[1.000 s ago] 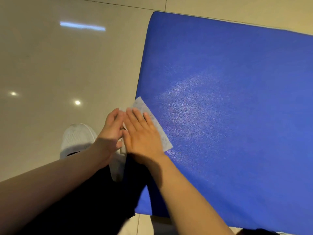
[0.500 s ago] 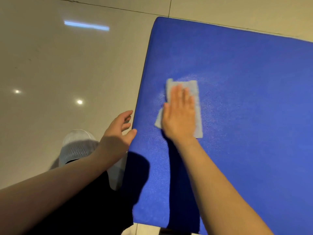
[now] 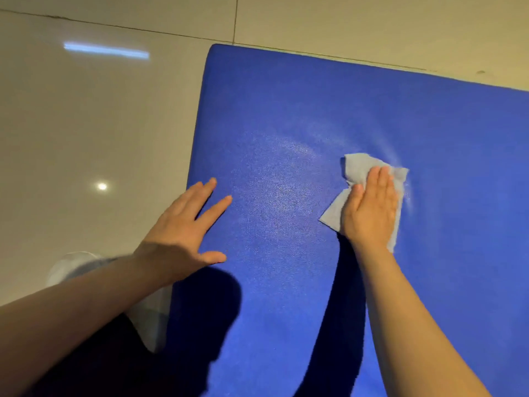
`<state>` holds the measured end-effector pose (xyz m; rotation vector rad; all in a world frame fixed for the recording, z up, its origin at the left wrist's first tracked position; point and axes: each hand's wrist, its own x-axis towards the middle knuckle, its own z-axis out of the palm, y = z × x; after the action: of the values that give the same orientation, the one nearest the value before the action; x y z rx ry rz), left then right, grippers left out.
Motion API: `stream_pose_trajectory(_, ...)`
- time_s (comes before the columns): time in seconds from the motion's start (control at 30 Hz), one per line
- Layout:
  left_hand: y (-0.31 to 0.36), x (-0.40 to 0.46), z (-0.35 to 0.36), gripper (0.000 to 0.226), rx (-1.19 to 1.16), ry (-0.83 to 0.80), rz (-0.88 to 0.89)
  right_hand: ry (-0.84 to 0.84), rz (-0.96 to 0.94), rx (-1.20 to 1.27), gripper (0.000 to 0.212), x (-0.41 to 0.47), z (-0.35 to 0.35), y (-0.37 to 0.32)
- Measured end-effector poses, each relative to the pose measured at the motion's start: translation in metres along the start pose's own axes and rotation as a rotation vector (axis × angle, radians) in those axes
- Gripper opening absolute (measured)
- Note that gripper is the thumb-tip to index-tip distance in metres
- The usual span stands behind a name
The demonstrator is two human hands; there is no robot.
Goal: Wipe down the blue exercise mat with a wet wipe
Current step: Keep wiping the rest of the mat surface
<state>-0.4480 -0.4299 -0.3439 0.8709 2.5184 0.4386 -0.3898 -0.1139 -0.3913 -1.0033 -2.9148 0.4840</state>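
Now right hand (image 3: 370, 209) presses wet wipe (image 3: 357, 170) flat on mat (image 3: 286, 110), left hand (image 3: 183, 233) splayed open

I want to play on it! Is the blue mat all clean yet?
Not yet. A shiny damp patch shows the near-left part wiped. The right hand presses the wet wipe flat mid-mat; the left hand is open near the edge. The blue exercise mat looks dry farther out.

A glossy beige tiled floor (image 3: 86, 133) carries everything, with grout lines crossing toward twelve o'clock. A blue mat (image 3: 286, 116) lies flat on it, filling the three o'clock side. A white shoe (image 3: 148, 319) stands on the tiles at seven o'clock, just beside the mat's edge.
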Motion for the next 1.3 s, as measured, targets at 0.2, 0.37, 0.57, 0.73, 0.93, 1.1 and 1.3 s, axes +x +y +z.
stream_pose_trajectory(0.2,-0.008,-0.003,0.005,0.105,0.051,-0.035,0.016,0.062,-0.029,-0.068,0.058,-0.033,0.012,-0.066)
stream_pose_trajectory(0.37,-0.012,-0.002,0.007,0.102,0.122,-0.017,0.042,-0.253,-0.566,0.077,0.056,-0.073,0.034,-0.112)
stream_pose_trajectory(0.57,-0.011,0.01,0.001,0.104,0.165,0.057,0.07,-0.076,0.006,-0.042,0.066,0.013,-0.006,0.004)
stream_pose_trajectory(0.73,-0.011,0.038,-0.005,0.109,0.193,0.08,0.083,0.025,0.134,-0.095,0.066,0.029,-0.005,0.001)
stream_pose_trajectory(0.93,-0.017,0.047,-0.01,0.129,0.17,0.003,0.066,-0.206,-0.422,-0.065,0.071,0.022,0.031,-0.117)
stream_pose_trajectory(1.1,-0.02,0.045,-0.007,0.131,0.12,-0.004,0.078,-0.233,-0.576,-0.022,0.092,0.017,0.033,-0.112)
stream_pose_trajectory(1.3,-0.025,0.043,-0.006,0.133,0.119,0.008,0.085,-0.088,-0.025,-0.068,0.075,0.071,-0.009,-0.015)
